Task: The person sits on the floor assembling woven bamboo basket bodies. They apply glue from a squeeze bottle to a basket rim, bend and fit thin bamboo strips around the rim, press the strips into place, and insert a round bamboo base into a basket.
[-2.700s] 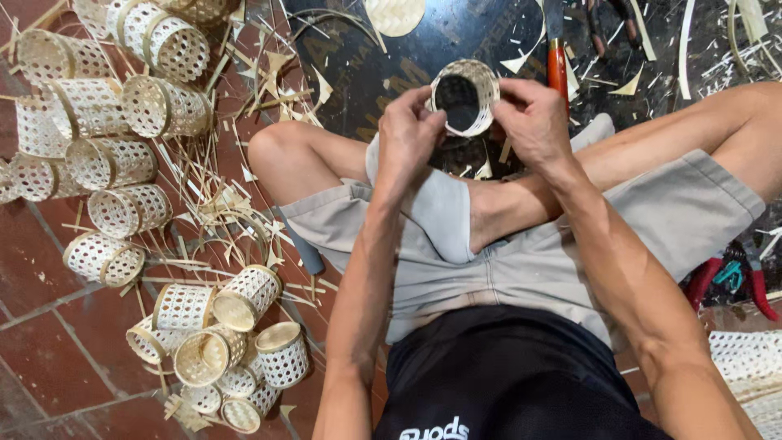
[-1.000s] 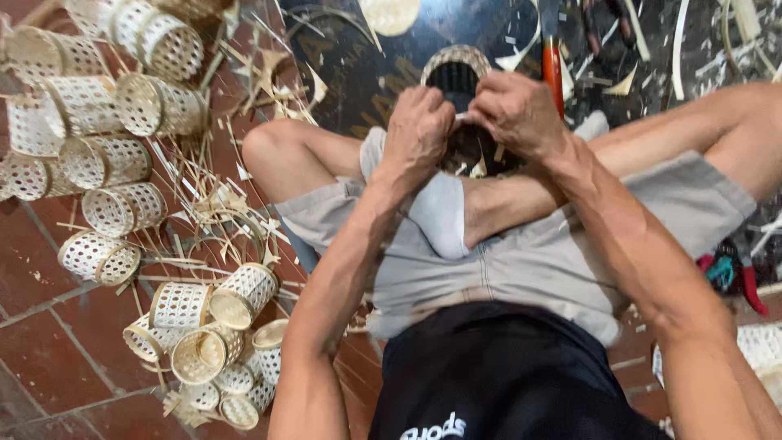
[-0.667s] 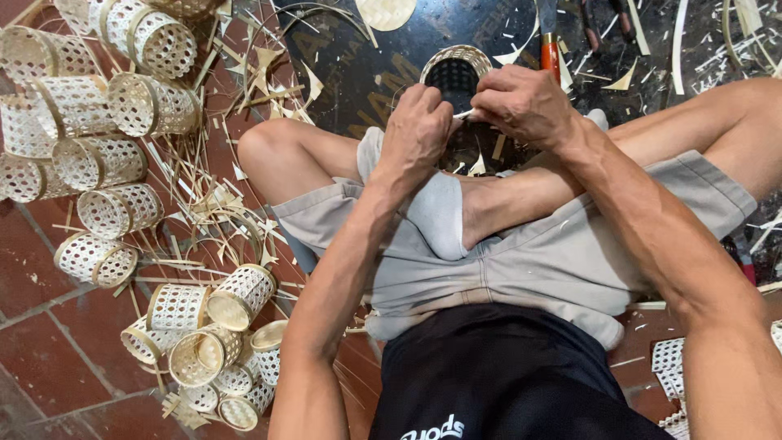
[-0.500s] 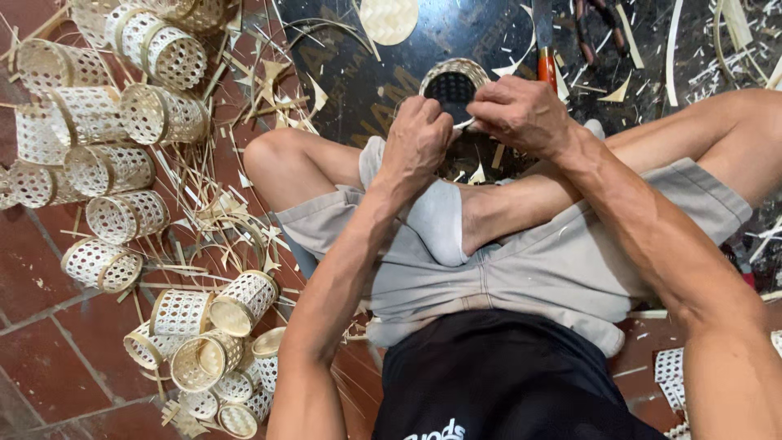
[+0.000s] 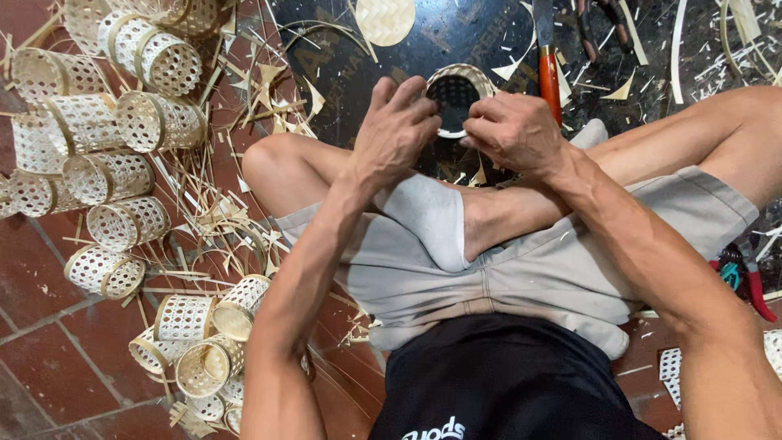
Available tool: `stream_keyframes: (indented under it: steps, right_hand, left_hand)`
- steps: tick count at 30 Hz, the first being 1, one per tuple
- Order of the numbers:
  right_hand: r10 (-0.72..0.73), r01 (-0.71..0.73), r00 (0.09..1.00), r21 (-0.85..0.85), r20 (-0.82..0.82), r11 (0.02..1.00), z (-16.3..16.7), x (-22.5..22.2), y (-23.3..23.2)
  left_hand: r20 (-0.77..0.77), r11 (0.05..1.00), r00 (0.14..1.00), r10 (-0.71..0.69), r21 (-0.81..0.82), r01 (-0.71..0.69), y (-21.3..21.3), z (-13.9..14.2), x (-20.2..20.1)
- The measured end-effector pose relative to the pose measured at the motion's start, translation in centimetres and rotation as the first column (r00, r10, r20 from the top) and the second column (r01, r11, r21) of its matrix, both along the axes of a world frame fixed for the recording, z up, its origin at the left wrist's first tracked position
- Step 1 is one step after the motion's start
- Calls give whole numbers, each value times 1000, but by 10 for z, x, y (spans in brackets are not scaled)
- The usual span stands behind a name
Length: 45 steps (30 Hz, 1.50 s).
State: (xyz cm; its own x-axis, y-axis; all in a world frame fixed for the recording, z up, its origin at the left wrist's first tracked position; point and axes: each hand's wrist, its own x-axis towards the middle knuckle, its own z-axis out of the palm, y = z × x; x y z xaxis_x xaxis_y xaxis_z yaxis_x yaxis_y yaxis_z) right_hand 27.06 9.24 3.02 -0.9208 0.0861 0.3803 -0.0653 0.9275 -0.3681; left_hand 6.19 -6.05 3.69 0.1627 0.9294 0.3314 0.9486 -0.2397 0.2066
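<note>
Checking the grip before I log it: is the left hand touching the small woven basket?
Touching. The head view shows the left hand with fingertips curled over the near rim of the small woven basket, no gap visible.

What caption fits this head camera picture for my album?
Both hands, left hand and right hand, grip a small round woven bamboo basket beside piled finished baskets.

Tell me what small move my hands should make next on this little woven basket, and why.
Probably turn the small woven basket a little between both hands and press its rim band down. The left hand and right hand both pinch the rim, its open mouth faces you, and the finished baskets to the left show snug bands.
</note>
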Motion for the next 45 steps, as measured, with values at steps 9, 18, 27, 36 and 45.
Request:
stream_keyframes:
  steps: [9,18,27,36,45]
  right_hand:
    - [-101,102,995,63,-20,993,-3,-1,-8]
    - [-474,435,876,-565,86,702,-6,-7,-4]
    - [-385,360,923,-320,-16,876,-2,-70,51]
    - [-361,354,912,70,197,933,-4,-228,46]
    - [-375,445,847,-115,377,888,7,-196,69]
  left_hand:
    - [47,998,998,-44,-30,46,9,4,0]
    - [481,803,644,595,-385,-454,9,4,16]
    - [553,793,600,578,-210,-571,10,-22,18]
    - [587,722,509,630,-201,-662,5,-26,26]
    - [631,708,403,663,-356,-610,14,-30,18]
